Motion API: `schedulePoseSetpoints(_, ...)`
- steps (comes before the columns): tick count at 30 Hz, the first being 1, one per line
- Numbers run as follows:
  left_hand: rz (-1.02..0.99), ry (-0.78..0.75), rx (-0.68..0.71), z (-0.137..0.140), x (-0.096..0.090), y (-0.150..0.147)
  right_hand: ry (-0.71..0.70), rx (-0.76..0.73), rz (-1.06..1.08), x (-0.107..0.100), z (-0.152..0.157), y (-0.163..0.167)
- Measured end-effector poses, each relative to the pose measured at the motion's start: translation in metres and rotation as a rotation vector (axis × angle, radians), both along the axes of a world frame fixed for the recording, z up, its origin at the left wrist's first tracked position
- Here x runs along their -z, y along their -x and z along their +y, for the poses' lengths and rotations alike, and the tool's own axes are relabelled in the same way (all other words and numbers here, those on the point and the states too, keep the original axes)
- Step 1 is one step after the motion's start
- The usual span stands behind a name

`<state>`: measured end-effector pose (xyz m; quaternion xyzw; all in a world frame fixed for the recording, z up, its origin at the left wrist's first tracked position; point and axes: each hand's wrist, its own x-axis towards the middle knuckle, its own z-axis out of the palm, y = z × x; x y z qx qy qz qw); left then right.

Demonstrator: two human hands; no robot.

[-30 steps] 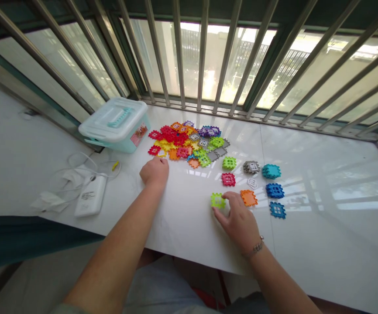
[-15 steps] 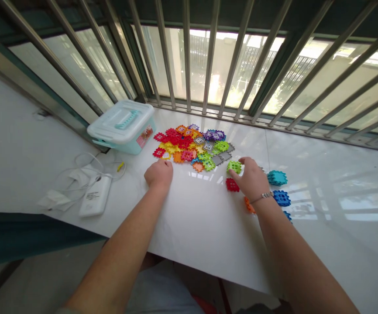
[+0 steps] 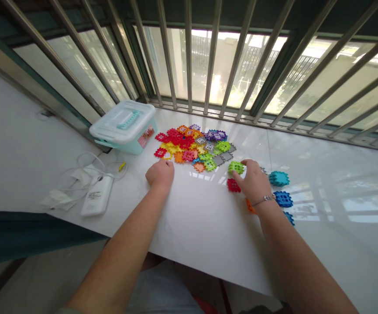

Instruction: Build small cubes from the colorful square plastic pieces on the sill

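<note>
My right hand [image 3: 255, 179] is at a small stack of light green interlocking plastic tiles [image 3: 235, 167], its thumb and forefinger closed against the stack's right side. Just in front lie red tiles [image 3: 234, 185], and orange tiles [image 3: 250, 206] are partly covered by the wrist. My left hand [image 3: 160, 175] rests as a fist on the white tabletop, with nothing visible in it. Beyond it spreads a mixed heap of notched tiles [image 3: 180, 143] in red, yellow, orange, purple, grey and green. The other fingertips of my right hand are hidden.
Teal tiles [image 3: 278, 178] and blue tiles [image 3: 283, 199] form stacks right of my right wrist. A lidded plastic box [image 3: 123, 126] stands at the back left. Nearer lie a white power bank [image 3: 97, 195], a cable and crumpled tissue [image 3: 58, 199]. Metal window bars [image 3: 212, 65] edge the table.
The view has shifted slightly. My right hand stays at the green stack, which shows a little more of its side now. My left fist keeps its place.
</note>
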<state>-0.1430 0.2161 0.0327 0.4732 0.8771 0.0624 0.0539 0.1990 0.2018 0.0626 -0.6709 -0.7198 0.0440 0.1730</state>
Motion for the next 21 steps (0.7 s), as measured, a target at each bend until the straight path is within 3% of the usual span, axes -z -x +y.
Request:
schedulePoseSetpoints(6,-0.006,0.002,-0.003,0.0,-0.001,0.0,-0.059,-0.013,0.037,-0.006,-0.006,0.006)
schedulePoseSetpoints(10,-0.001,0.009,-0.006,0.001,0.0,0.0,-0.096,-0.074,0.079,-0.013,-0.018,0.029)
schedulePoseSetpoints(16,0.005,0.004,-0.001,0.001,0.001,0.001,0.073,-0.206,-0.051,-0.015,-0.03,0.083)
schedulePoseSetpoints(21,0.015,0.002,-0.019,0.001,0.0,-0.001,0.255,-0.2,-0.214,-0.01,-0.014,0.116)
